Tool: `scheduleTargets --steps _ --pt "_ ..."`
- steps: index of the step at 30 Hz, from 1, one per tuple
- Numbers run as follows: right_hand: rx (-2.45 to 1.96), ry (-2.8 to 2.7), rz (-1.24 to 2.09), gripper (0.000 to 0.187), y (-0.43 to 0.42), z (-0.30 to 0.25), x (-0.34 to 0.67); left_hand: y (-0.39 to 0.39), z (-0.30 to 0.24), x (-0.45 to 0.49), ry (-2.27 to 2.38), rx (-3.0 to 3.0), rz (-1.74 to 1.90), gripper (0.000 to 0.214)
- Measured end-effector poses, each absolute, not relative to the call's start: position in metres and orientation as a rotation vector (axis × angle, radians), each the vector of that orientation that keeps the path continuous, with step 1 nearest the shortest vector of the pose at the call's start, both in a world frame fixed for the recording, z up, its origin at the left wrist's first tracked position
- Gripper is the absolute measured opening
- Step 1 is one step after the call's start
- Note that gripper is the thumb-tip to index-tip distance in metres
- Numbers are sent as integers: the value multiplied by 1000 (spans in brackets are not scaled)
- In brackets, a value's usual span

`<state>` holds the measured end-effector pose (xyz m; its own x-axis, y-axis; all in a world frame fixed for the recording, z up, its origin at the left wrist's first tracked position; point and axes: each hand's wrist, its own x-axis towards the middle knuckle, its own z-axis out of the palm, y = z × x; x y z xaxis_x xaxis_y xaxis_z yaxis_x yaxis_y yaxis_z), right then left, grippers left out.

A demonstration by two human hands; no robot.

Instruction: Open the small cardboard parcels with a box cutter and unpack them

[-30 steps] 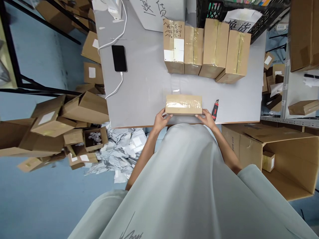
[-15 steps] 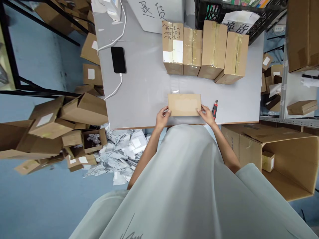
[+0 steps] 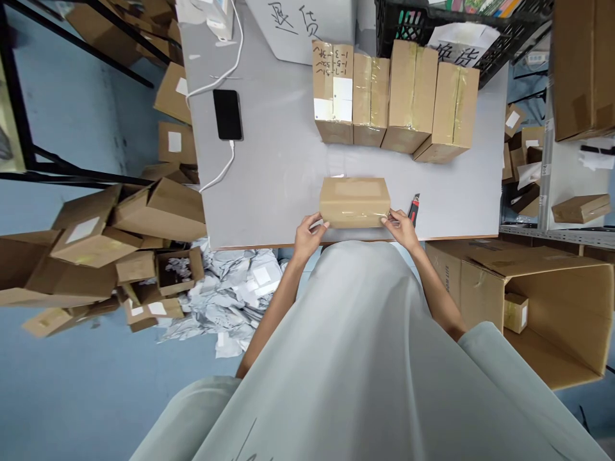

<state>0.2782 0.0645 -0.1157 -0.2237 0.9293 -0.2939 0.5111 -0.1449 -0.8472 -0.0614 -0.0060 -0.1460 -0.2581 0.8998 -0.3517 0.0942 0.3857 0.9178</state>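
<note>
A small brown cardboard box (image 3: 354,192) is between my hands near the front edge of the grey table, its taped long side turned toward me. My left hand (image 3: 308,235) is closed at its near left corner, thumb against the side. At the near right corner my right hand (image 3: 400,228) grips it in the same way. A red and black box cutter (image 3: 414,209) lies just right of my right hand. Whether the box's far edge rests on the table I cannot tell.
Several taped cardboard boxes (image 3: 369,96) stand in a row farther back. Behind them are a black plastic crate (image 3: 403,32) and a grey bin (image 3: 307,32). A phone (image 3: 227,115) with a white cable lies left. A large open carton (image 3: 560,320) stands at the lower right.
The box has tipped, so that its taped long side now shows below the top face. Both hands have shifted slightly with it, still at its ends.
</note>
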Motion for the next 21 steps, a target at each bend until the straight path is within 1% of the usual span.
scheduleTargets --steps 2,5,9,12,13,14,17,18,19,21 --pt "-1623 -1777 1262 61 74 -104 276 0 -138 -67 1658 944 1061 63" --pt "-1653 -1863 1241 67 84 -95 269 9 -133 -71 1687 963 1091 61" --pt "-1653 -1871 1271 71 83 -100 263 14 -138 -72 1734 883 1068 62" --pt "-1670 -1774 1315 72 74 -108 265 10 -144 -72 1737 833 1032 62" --pt "-1684 -1715 1354 76 71 -112 266 8 -146 -71 1736 816 1020 62" --pt "-1698 -1645 1410 84 67 -115 267 6 -147 -70 1731 793 1007 62" --pt "-1701 -1466 1623 129 54 -124 269 -3 -147 -63 1678 708 960 64" --pt "-1680 -1453 1677 135 50 -126 269 -6 -147 -60 1650 688 949 67" --pt "-1655 -1465 1702 133 47 -127 268 -9 -147 -58 1625 677 942 71" --pt "-1612 -1519 1673 113 41 -126 265 -14 -146 -55 1592 670 938 80"
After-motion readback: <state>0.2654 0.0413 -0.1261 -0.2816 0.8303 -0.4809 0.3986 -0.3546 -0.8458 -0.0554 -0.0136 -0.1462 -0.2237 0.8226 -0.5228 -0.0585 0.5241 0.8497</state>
